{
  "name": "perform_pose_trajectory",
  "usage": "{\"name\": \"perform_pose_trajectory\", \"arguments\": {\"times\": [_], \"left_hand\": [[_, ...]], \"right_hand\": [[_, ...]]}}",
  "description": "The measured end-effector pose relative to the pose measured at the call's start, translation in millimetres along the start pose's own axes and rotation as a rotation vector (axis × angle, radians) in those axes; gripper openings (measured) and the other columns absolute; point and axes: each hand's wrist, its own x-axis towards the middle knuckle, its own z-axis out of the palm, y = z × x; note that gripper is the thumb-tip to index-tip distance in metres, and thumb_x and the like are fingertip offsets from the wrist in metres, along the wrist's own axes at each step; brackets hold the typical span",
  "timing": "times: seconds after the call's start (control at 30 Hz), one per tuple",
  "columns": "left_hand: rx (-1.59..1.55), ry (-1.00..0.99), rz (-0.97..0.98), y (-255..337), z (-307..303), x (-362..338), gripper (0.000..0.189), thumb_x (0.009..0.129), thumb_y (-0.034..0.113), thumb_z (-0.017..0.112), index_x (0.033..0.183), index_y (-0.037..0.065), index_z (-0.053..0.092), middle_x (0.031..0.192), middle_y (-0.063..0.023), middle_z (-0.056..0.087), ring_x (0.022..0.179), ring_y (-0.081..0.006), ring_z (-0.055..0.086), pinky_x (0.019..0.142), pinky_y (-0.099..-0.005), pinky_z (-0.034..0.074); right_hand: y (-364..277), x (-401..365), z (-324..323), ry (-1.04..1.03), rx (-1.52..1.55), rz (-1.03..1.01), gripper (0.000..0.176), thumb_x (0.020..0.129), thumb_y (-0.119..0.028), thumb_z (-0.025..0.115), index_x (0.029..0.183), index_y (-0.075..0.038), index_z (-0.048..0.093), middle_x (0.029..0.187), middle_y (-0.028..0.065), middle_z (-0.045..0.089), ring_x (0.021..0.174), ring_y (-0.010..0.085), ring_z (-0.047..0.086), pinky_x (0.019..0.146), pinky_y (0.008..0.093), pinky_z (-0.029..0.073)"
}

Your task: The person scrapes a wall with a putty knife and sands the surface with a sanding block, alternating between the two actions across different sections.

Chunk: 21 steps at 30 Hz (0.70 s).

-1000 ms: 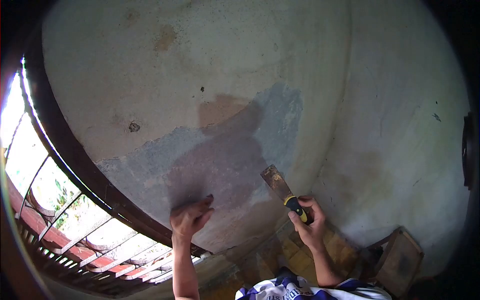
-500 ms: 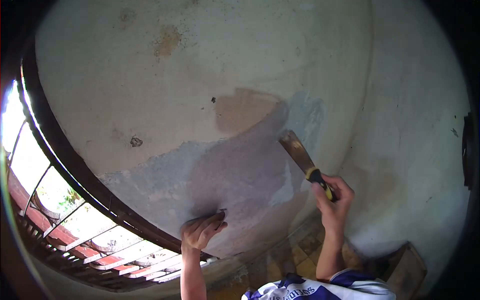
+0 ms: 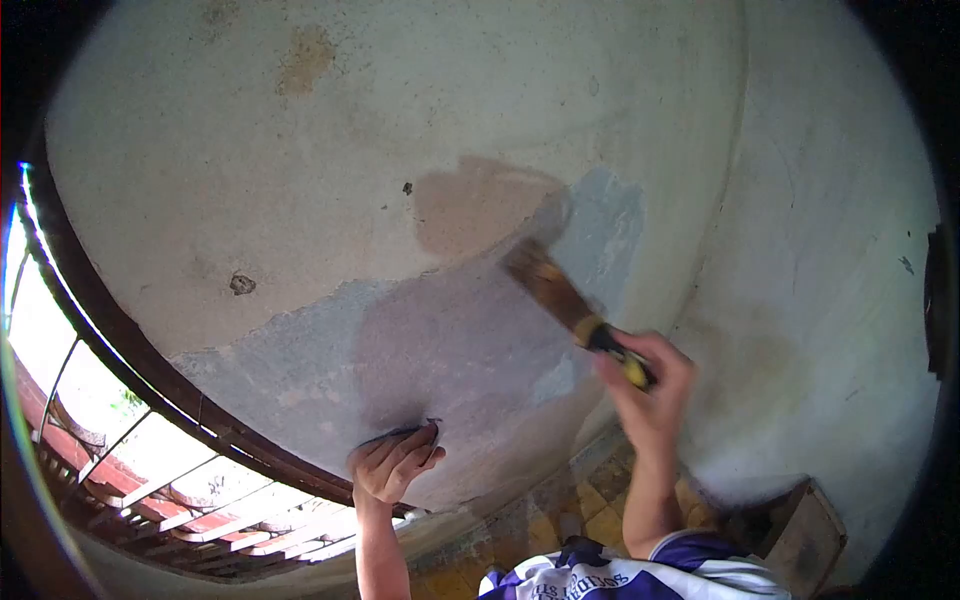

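Observation:
My right hand [image 3: 655, 385] grips the black and yellow handle of a putty knife [image 3: 555, 290]. Its broad, stained blade points up and left over the scraped wall [image 3: 470, 320], close to the upper edge of the grey patch; whether it touches is hard to tell. Lower down, at the left, my left hand [image 3: 395, 465] is against the wall with its fingers bent together. A dark edge shows along those fingertips, but whether it is a held thing or shadow I cannot make out.
A barred window [image 3: 150, 470] with a dark frame curves along the left. At lower right a box-like object [image 3: 805, 535] stands on the yellowish tiled floor [image 3: 595, 490]. The wall has a small dark hole [image 3: 242, 284] and a brown stain [image 3: 305, 60].
The putty knife has moved left and slightly up across the wall with my right hand. My left hand stays at nearly the same spot, and the view has shifted a little.

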Motion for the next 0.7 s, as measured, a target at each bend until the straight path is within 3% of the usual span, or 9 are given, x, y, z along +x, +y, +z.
{"name": "perform_pose_trajectory", "arguments": {"times": [0.1, 0.2, 0.3, 0.4, 0.53, 0.63, 0.7], "left_hand": [[-0.03, 0.007, 0.008, -5, 0, 2, 0.038, 0.082, 0.025, 0.077, 0.103, 0.011, 0.049, 0.084, -0.0006, 0.073, 0.062, -0.011, 0.068, 0.049, -0.0243, 0.053], [-0.057, -0.017, -0.011, 0, -3, 5, 0.039, 0.082, 0.024, 0.077, 0.105, 0.011, 0.048, 0.085, -0.001, 0.073, 0.061, -0.012, 0.068, 0.049, -0.0243, 0.053], [-0.015, -0.064, 0.021, -1, -5, 2, 0.041, 0.082, 0.025, 0.077, 0.107, 0.011, 0.048, 0.085, -0.0012, 0.073, 0.061, -0.0132, 0.068, 0.049, -0.0243, 0.054], [-0.068, 0.025, 0.003, -1, 1, 1, 0.038, 0.084, 0.024, 0.076, 0.106, 0.011, 0.048, 0.084, -0.0008, 0.073, 0.061, -0.0127, 0.068, 0.048, -0.0243, 0.053], [-0.071, 0.031, -0.021, 0, -4, 0, 0.037, 0.085, 0.024, 0.075, 0.105, 0.011, 0.047, 0.083, -0.001, 0.073, 0.061, -0.0128, 0.068, 0.048, -0.0246, 0.052], [-0.089, 0.006, -0.04, -3, -6, -8, 0.037, 0.084, 0.025, 0.075, 0.105, 0.012, 0.047, 0.084, -0.0015, 0.073, 0.062, -0.0131, 0.069, 0.048, -0.0248, 0.053], [-0.08, -0.026, -0.037, -1, -8, -6, 0.038, 0.084, 0.026, 0.076, 0.105, 0.012, 0.048, 0.084, -0.0018, 0.073, 0.063, -0.0136, 0.07, 0.049, -0.0247, 0.054]], "right_hand": [[4, 5, 13, -0.026, 0.071, 0.067, 0.021, 0.08, -0.008, 0.078, 0.094, 0.005, 0.067, 0.085, 0.0065, 0.068, 0.074, 0.0066, 0.06, 0.063, 0.0224, 0.049], [11, -18, -15, 0.022, -0.039, -0.014, 0.021, 0.081, -0.008, 0.078, 0.093, 0.004, 0.066, 0.083, 0.005, 0.067, 0.072, 0.0059, 0.058, 0.061, 0.0226, 0.048], [5, -20, -20, -0.003, 0.014, 0.075, 0.021, 0.081, -0.008, 0.078, 0.093, 0.003, 0.065, 0.08, 0.0045, 0.067, 0.071, 0.0052, 0.058, 0.059, 0.0217, 0.047], [11, 6, 42, -0.022, 0.13, -0.063, 0.021, 0.082, -0.008, 0.077, 0.092, 0.003, 0.062, 0.078, 0.004, 0.067, 0.069, 0.0045, 0.058, 0.058, 0.0205, 0.047], [-14, -8, 40, 0.018, 0.004, -0.232, 0.017, 0.084, -0.008, 0.074, 0.089, 0.002, 0.061, 0.077, 0.0031, 0.066, 0.067, 0.0035, 0.057, 0.056, 0.0201, 0.046], [-12, -26, 6, 0.054, 0.054, 0.121, 0.017, 0.085, -0.009, 0.074, 0.089, 0.002, 0.061, 0.076, 0.0032, 0.066, 0.068, 0.0035, 0.057, 0.056, 0.0198, 0.045], [3, -10, 15, 0.016, 0.064, 0.117, 0.017, 0.085, -0.008, 0.074, 0.09, 0.003, 0.063, 0.076, 0.0042, 0.067, 0.068, 0.004, 0.058, 0.057, 0.0203, 0.046]]}}
